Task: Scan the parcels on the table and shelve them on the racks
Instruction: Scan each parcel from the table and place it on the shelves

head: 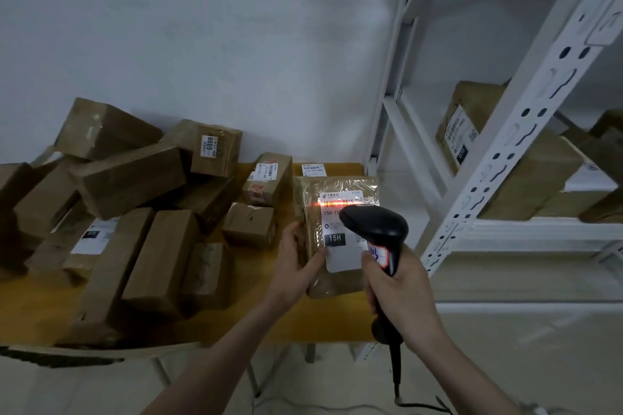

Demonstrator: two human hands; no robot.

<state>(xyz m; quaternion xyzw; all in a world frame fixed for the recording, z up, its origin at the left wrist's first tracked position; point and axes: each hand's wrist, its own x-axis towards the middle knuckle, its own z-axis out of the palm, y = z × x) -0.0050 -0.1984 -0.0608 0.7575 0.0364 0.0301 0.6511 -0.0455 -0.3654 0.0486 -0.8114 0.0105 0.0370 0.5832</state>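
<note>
Left hand (296, 263) & right hand (404, 290) bare, forearms too (no sleeves, gloves, rings visible).

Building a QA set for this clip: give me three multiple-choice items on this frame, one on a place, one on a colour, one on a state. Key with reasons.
1. Where does the scanner's light line fall?
A. on the held parcel's label
B. on the rack post
C. on the wall

2. What colour is the tabletop?
A. white
B. yellow
C. green

3. What is the left hand doing?
A. hanging idle
B. pressing the tabletop
C. gripping the held parcel

Key:
1 A: the orange line crosses the label on the held parcel, just beyond the scanner in the right hand.
2 B: the bare tabletop is yellow.
3 C: the left hand grips the parcel's left edge.
</note>
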